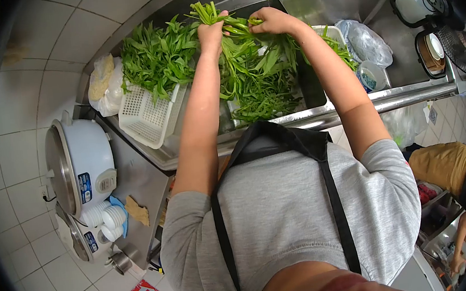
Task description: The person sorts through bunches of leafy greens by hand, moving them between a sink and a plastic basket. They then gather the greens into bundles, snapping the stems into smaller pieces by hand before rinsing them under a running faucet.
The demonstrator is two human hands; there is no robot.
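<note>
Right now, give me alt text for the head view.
The left hand and right hand grip a bunch of leafy greens over a steel sink. A white basket of more greens sits to the left, near a rice cooker.

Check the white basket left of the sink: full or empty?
Full: greens heap above the rim of the white basket and hang over its edge.

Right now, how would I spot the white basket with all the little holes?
Find the steel sink at the top. Left of the left hand, which grips a bunch of greens, a white basket sits at the sink's edge. It is full of holes and heaped with leaves, unlike the smooth white rice cooker beside it.
</note>
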